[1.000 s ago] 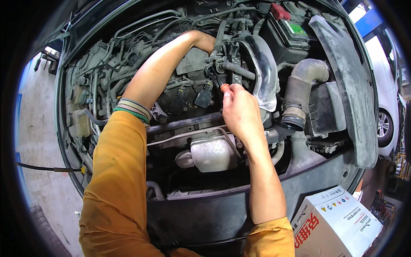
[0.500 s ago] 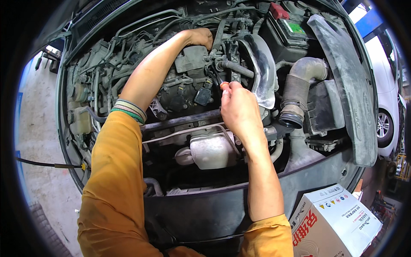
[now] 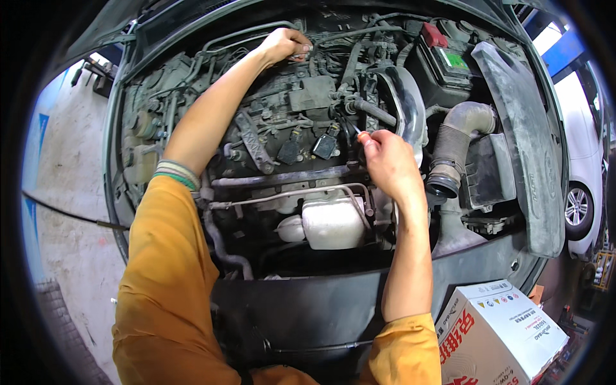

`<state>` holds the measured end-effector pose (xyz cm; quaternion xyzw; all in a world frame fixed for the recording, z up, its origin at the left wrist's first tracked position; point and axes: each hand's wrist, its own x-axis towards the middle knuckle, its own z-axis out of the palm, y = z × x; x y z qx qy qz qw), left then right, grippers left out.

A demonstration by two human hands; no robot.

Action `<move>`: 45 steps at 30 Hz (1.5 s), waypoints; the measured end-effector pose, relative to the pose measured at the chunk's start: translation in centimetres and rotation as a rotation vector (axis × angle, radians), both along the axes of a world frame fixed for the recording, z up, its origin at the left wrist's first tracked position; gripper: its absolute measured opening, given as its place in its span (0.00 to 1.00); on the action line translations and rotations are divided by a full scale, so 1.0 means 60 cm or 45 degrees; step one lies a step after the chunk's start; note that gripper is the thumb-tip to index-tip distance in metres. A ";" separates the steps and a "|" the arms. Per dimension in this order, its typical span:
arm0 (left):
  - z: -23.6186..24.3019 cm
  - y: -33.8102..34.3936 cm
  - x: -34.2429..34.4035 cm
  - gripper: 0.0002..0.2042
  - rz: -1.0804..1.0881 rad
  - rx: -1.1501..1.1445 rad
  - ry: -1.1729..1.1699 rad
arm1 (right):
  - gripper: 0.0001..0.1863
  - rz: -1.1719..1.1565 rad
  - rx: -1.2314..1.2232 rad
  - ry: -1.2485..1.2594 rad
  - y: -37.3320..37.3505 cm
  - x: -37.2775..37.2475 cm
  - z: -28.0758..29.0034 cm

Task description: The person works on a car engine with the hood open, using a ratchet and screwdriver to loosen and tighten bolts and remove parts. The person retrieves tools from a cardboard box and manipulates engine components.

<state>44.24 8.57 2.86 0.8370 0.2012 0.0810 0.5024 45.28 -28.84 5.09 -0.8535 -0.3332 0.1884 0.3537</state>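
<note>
Both my arms reach over the open engine bay in yellow sleeves. My left hand (image 3: 285, 47) is at the back of the engine, its fingers pinched together beside hoses and wiring. Something small and pale may be between the fingertips, but I cannot make it out. Closer to me, my right hand (image 3: 393, 162) is closed round a screwdriver (image 3: 363, 136) with an orange-red handle. Its short shaft points forward and left, to hoses by a black connector (image 3: 326, 145). The tip is lost among dark parts. A grey cover (image 3: 313, 94) lies between the hands.
To the right are a curved black duct (image 3: 409, 102), a ribbed intake hose (image 3: 450, 144) and the battery (image 3: 443, 70). A long grey panel (image 3: 523, 154) leans along that side. A cardboard box (image 3: 507, 321) stands at the front right. A metal heat shield (image 3: 333, 223) sits near the front.
My left hand has drawn up out of the hoses at the back, and its fingers now show. The right hand still grips the screwdriver. The whole view has shifted slightly.
</note>
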 end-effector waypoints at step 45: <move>0.185 -0.256 -0.510 0.07 0.368 0.335 -0.262 | 0.14 -0.073 -0.186 -0.175 -0.047 -0.057 0.055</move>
